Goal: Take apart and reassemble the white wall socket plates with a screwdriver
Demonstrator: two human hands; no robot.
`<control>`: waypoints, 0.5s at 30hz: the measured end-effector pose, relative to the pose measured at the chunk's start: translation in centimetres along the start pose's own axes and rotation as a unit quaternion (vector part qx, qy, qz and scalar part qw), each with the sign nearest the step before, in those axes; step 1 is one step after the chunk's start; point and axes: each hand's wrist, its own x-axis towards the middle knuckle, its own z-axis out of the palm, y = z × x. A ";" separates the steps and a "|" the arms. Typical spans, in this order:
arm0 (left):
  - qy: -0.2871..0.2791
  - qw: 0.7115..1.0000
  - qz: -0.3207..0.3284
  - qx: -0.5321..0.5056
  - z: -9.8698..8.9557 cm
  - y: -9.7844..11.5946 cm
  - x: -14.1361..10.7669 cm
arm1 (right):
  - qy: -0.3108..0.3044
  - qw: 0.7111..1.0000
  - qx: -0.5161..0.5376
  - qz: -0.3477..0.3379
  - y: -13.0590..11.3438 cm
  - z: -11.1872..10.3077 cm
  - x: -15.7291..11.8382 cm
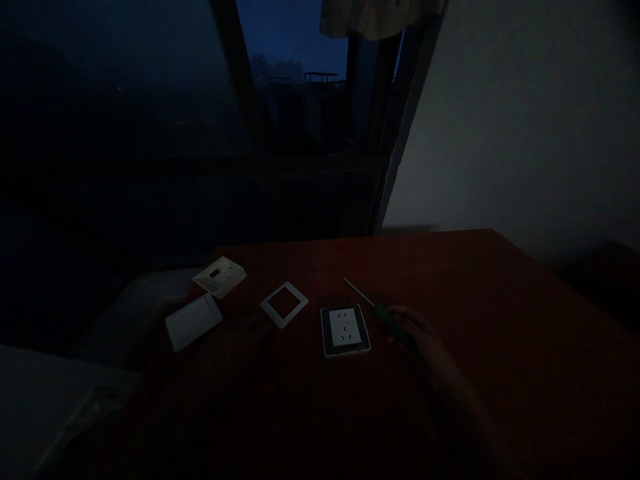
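Observation:
My right hand (417, 333) is closed around the green handle of a screwdriver (384, 316). Its thin metal shaft points up and to the left, over the table. Just left of that hand lies a wall socket (345, 329), white in the middle with a dark surround and a pale edge. A square white cover frame (269, 311) with an open centre lies flat further left. Near this frame, a dim shape that looks like my left hand (254, 328) is lost in shadow, so its fingers cannot be made out.
At the left of the reddish-brown table (450, 267) lie a white plate (194, 323) and a pale box-like piece with a rectangular cutout (220, 276). A dark window (300, 160) stands behind, and a pale wall (525, 133) rises on the right. The light is very low.

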 end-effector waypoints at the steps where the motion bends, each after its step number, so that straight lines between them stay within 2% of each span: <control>1: -0.008 1.000 0.017 -0.007 0.0 0.0 0.1 | 0.000 1.000 -0.004 -0.001 0.1 0.0 0.0; 4: -0.033 0.997 0.068 -0.020 0.5 0.7 0.5 | 0.007 1.000 -0.012 0.002 0.2 -0.1 0.2; 9: -0.027 0.987 0.139 -0.080 2.5 3.1 1.4 | -0.002 1.000 -0.015 -0.002 0.4 0.0 0.4; 15: -0.045 0.986 0.108 -0.116 4.1 5.3 2.1 | 0.003 1.000 -0.024 -0.005 0.4 0.1 0.4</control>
